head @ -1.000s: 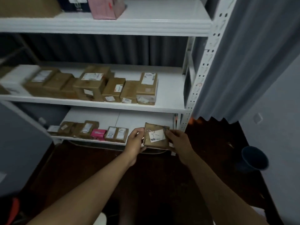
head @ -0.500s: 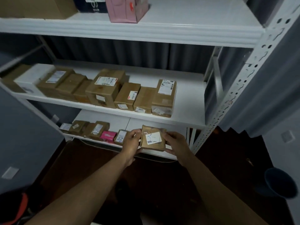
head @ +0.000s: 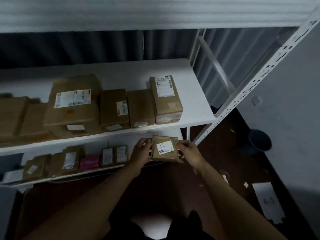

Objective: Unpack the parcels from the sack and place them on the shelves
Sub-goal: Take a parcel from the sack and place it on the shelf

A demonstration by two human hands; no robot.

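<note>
Holding a small brown parcel [head: 164, 148] between them at the lower centre of the frame, the left hand [head: 140, 155] and the right hand [head: 189, 153] each curl their fingers round one of its side edges; its white label faces up. The parcel hangs in front of the lower shelf [head: 69, 176], just under the front lip of the middle shelf [head: 194, 94], and rests on neither.

The work looks well advanced, judging by how much is already stored. On the middle shelf a row of cardboard boxes [head: 114, 108] runs from the left edge of the frame to right of centre, with bare white board beyond it toward the right. On the lower shelf, at lower left, sits a line of smaller packets [head: 69, 159] with a pink box [head: 89, 162] among them, ending just left of the held parcel.

This parcel is not yet placed. The sack is out of view, so how many remain cannot be told. A dark bin [head: 259, 140] stands on the floor at the right.
</note>
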